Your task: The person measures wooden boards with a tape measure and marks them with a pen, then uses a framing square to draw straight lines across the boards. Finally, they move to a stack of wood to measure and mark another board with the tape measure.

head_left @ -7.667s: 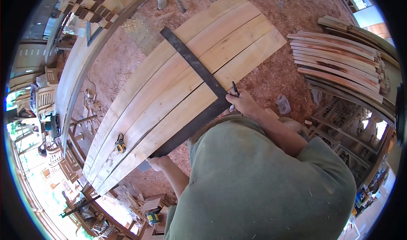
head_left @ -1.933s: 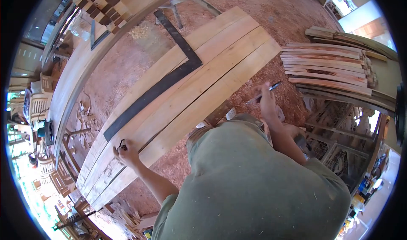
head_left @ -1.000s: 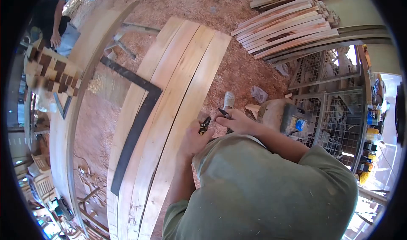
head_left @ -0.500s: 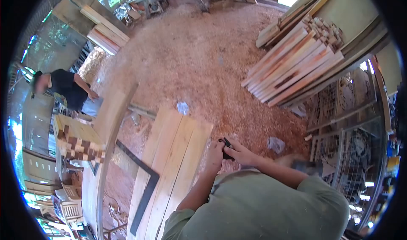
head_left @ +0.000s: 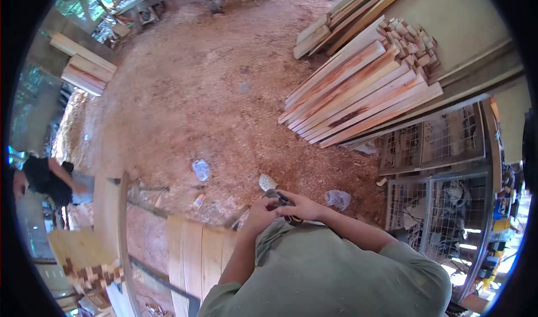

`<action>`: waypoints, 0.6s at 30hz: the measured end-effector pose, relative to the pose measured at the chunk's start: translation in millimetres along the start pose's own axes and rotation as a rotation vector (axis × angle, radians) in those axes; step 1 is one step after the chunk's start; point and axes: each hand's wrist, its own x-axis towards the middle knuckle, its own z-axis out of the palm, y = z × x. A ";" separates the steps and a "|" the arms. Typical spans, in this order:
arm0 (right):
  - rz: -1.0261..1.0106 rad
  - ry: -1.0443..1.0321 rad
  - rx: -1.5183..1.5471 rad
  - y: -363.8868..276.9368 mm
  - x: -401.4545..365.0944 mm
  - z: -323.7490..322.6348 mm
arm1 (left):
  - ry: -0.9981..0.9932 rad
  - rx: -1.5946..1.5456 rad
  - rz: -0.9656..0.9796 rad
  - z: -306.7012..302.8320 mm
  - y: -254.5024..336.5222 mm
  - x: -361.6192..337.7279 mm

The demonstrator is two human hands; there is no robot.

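Note:
Both my hands are close together in front of my green shirt (head_left: 330,261). A small dark object (head_left: 284,200) is between them, too small to name. My left hand (head_left: 261,213) has its fingers bent round the object's left side. From the right, my right hand (head_left: 304,207) closes its fingers on the same object. A light perforated shoe (head_left: 267,182) shows on the floor just beyond my hands. To the left of my hands lie pale boards (head_left: 193,255) side by side, with part of a dark metal square (head_left: 194,306) on them.
Stacked timber strips (head_left: 353,93) lean at the upper right. Wire-mesh frames (head_left: 437,205) stand at the right. Plastic bags (head_left: 338,199) lie on the shavings-covered floor. Another person in dark clothes (head_left: 49,180) is at the far left, near a long plank (head_left: 110,216) and stacked blocks (head_left: 84,255).
The view has swung rightward, so the boards and the other person appear farther left and lower. The shoe has come into view. My hands still hold the dark object, now nearer my shirt.

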 end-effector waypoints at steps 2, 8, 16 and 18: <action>0.022 -0.026 -0.118 -20.8 26.6 -31.1 | -0.066 0.124 -0.092 -15.5 1.9 35.3; 0.122 -0.186 0.059 -88.8 100.1 -113.5 | -0.076 0.321 -0.054 -38.0 105.5 135.3; 0.134 -0.288 0.058 -161.7 163.5 -238.0 | -0.451 -0.129 -0.075 -66.7 166.4 287.8; 0.240 -0.087 -0.024 -137.2 185.4 -282.3 | -0.287 -0.142 -0.031 -93.4 191.7 327.8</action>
